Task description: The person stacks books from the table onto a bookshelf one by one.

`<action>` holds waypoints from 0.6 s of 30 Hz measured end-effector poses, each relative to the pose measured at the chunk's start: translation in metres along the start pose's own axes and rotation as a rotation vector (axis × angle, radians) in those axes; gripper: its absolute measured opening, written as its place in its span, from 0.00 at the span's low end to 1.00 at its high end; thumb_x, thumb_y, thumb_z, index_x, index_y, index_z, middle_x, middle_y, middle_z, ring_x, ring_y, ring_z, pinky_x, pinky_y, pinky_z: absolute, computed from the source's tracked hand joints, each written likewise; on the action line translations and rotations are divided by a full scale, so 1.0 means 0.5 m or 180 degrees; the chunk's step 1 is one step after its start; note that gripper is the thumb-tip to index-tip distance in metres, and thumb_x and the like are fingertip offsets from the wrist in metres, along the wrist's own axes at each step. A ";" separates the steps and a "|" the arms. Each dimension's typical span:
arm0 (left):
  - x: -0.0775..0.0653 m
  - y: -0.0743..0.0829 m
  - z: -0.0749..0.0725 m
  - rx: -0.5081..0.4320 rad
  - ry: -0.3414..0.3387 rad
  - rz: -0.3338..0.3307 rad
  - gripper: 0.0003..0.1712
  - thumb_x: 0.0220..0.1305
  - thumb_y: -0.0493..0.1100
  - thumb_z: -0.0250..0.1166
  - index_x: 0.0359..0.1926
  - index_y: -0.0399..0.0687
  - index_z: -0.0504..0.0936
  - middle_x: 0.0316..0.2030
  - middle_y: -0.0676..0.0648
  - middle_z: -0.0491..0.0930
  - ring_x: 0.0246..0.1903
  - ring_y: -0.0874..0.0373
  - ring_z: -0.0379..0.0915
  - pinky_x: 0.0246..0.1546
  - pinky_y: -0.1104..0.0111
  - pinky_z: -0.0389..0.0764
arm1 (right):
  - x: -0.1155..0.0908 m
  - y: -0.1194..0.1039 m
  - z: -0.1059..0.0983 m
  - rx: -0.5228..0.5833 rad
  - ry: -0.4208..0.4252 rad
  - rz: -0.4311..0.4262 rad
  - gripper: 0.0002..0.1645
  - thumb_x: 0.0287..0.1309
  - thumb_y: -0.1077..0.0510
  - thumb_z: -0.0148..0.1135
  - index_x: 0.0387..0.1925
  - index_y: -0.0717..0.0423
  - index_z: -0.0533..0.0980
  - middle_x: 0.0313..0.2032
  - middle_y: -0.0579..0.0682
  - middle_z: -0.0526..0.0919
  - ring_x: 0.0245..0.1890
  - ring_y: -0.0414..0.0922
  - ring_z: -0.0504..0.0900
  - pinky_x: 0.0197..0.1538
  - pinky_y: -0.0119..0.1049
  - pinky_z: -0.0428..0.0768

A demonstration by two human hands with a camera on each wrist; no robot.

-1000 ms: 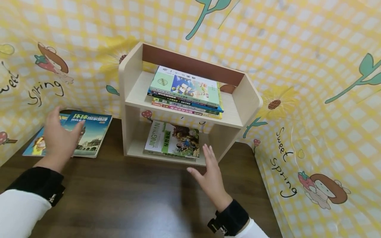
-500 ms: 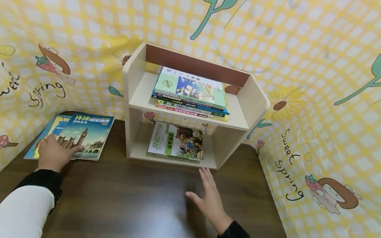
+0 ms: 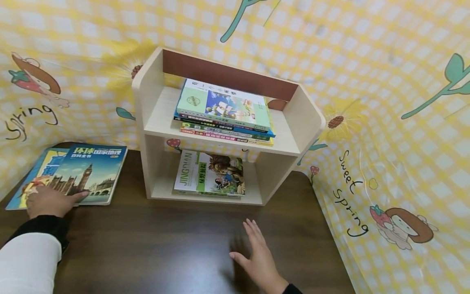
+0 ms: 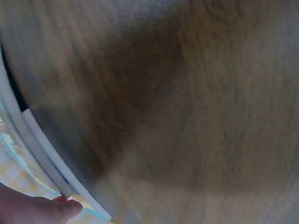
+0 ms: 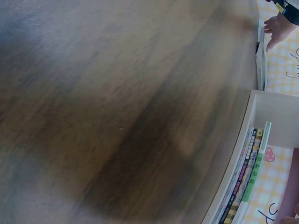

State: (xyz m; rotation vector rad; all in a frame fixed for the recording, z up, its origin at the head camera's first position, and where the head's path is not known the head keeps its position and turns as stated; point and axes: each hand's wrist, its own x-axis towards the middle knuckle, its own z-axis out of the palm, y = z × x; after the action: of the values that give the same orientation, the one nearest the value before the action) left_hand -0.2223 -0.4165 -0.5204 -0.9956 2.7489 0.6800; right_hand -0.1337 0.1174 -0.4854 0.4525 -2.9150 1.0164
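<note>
At the left, my left hand (image 3: 51, 202) rests on two overlapping books. Its thumb lies on the near edge of the blue encyclopedia with a clock tower on its cover (image 3: 89, 171), and its fingers are over the blue-and-yellow book (image 3: 38, 173) partly beneath. The left wrist view shows the thumb (image 4: 58, 210) beside the book edges; the other fingers are mostly hidden. My right hand (image 3: 258, 259) holds nothing, fingers extended and thumb apart, over the table in front of a small wooden bookshelf (image 3: 143, 110).
A stack of books (image 3: 224, 106) lies flat on the shelf's upper level. Below it lies a smaller stack topped by a white-and-green book (image 3: 209, 173). Brown wood tabletop (image 3: 158, 241) spreads in front. Yellow checked cloth (image 3: 363, 73) hangs behind and at the sides.
My left hand has come down from above the books to rest on them. My right hand has drawn back from the shelf toward me. The head view has shifted slightly.
</note>
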 end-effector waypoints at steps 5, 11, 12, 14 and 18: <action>0.006 -0.008 0.012 0.0094 -0.0018 -0.0210 0.63 0.64 0.66 0.55 0.63 0.08 0.37 0.56 0.12 0.53 0.59 0.23 0.53 0.61 0.43 0.61 | -0.003 0.002 0.004 0.0015 -0.0071 -0.0006 0.50 0.50 0.45 0.72 0.69 0.61 0.61 0.71 0.56 0.60 0.72 0.54 0.53 0.66 0.57 0.63; 0.013 0.005 0.008 0.0275 -0.0017 -0.0095 0.60 0.64 0.59 0.60 0.63 0.07 0.38 0.56 0.12 0.52 0.59 0.23 0.52 0.60 0.43 0.61 | 0.000 0.002 0.007 0.0030 -0.0032 -0.0017 0.50 0.50 0.45 0.72 0.69 0.60 0.61 0.71 0.56 0.61 0.72 0.54 0.54 0.66 0.57 0.63; 0.013 0.010 0.006 0.0348 -0.0039 -0.0101 0.59 0.64 0.58 0.60 0.62 0.06 0.40 0.56 0.12 0.52 0.58 0.23 0.52 0.59 0.43 0.62 | 0.000 0.002 0.008 0.0020 -0.0018 -0.0024 0.50 0.51 0.45 0.71 0.69 0.61 0.61 0.71 0.57 0.61 0.72 0.55 0.54 0.65 0.57 0.64; 0.006 0.020 -0.002 0.0454 -0.0082 -0.0133 0.57 0.63 0.57 0.61 0.60 0.04 0.45 0.57 0.12 0.51 0.60 0.22 0.50 0.60 0.44 0.60 | 0.001 0.002 0.008 0.0002 -0.0004 -0.0028 0.50 0.50 0.45 0.72 0.69 0.61 0.61 0.71 0.56 0.61 0.72 0.55 0.54 0.65 0.56 0.64; -0.004 0.031 -0.023 0.0484 -0.0145 -0.0201 0.41 0.63 0.51 0.58 0.51 0.08 0.64 0.54 0.13 0.56 0.60 0.23 0.49 0.60 0.44 0.59 | -0.001 0.002 0.006 0.0000 -0.0019 -0.0007 0.51 0.50 0.44 0.71 0.69 0.62 0.61 0.71 0.56 0.60 0.72 0.54 0.54 0.66 0.56 0.64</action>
State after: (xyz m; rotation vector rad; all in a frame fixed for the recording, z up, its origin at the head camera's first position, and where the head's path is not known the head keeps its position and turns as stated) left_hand -0.2305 -0.4100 -0.5041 -1.0152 2.6706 0.4701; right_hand -0.1333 0.1164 -0.4887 0.4593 -2.9190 1.0168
